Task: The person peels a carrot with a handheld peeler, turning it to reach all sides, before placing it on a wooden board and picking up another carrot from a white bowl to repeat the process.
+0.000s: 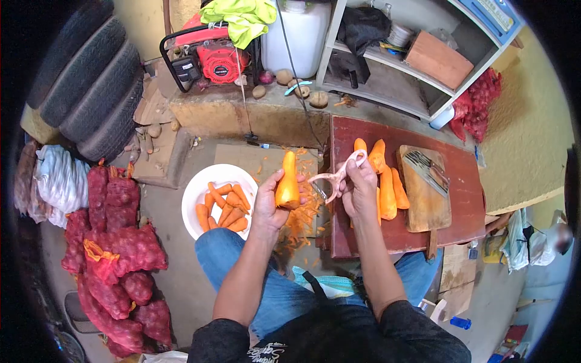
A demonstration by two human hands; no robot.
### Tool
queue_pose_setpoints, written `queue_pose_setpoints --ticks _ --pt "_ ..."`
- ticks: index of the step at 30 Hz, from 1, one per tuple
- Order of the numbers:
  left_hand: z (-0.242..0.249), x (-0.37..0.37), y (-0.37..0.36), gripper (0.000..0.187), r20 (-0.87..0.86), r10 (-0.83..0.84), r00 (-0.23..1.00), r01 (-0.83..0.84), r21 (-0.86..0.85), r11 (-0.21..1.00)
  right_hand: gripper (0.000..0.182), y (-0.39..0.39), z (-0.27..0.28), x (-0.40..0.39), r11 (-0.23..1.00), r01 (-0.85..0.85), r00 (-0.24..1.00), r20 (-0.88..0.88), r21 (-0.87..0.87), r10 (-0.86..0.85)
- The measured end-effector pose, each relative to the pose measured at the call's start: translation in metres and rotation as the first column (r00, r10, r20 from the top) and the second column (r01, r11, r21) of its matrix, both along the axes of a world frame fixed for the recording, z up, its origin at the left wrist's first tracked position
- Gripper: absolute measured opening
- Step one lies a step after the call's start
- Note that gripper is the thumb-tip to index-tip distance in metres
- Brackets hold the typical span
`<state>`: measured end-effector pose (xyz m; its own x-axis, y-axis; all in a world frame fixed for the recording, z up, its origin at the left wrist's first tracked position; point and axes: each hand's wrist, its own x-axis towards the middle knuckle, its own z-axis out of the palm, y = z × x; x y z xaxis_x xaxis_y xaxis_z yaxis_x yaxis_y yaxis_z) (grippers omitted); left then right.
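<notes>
My left hand (270, 202) is wrapped round a thick carrot (288, 183), held upright with its broad end down; its surface looks smooth and bright orange. In my right hand (359, 190) is a pale pink Y-shaped peeler (330, 180), its blade end pointing left, just apart from the carrot. Below both hands, orange peelings (302, 221) lie scattered over flattened cardboard. A white basin (189, 192) to the left contains several carrots (227, 215) with duller skins. Several smooth, bright carrots (387, 192) lie on the red table (357, 242) beside my right hand.
On the red table a wooden board (420, 212) carries a knife (426, 172). Red net sacks of onions (121, 260) are piled at the left, below stacked tyres (91, 78). A red engine (219, 63), a white container (295, 45) and a shelf unit (417, 75) stand behind.
</notes>
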<state>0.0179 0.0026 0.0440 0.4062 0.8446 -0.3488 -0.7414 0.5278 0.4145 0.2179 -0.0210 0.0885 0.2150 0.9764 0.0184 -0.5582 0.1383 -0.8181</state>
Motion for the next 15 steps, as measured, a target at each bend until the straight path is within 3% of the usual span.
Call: queue_pose_setpoints --ticks 3,8,11,14,15 --pt "-0.007 0.002 0.001 0.037 -0.021 0.046 0.999 -0.047 -0.037 0.998 0.015 -0.013 0.0 -0.009 0.997 -0.07 0.997 -0.016 0.039 0.07" --pt "-0.015 -0.002 0.004 0.04 0.013 0.002 1.0 -0.001 -0.09 0.996 0.019 -0.029 0.01 -0.009 0.993 -0.121 0.984 0.133 0.001 0.12" --pt "-0.012 -0.004 0.002 0.045 0.268 -0.038 0.963 0.035 0.014 0.999 0.02 -0.05 0.017 0.002 0.974 -0.221 0.919 0.322 -0.057 0.228" --pt "0.005 0.0 0.0 0.054 0.273 -0.064 0.96 0.023 0.152 0.988 0.021 -0.081 0.035 0.002 0.892 -0.329 0.827 0.362 -0.31 0.431" --pt "0.008 0.001 0.0 0.055 0.294 -0.081 0.953 0.029 0.178 0.984 0.022 -0.088 0.015 0.005 0.908 -0.332 0.789 0.452 -0.255 0.416"
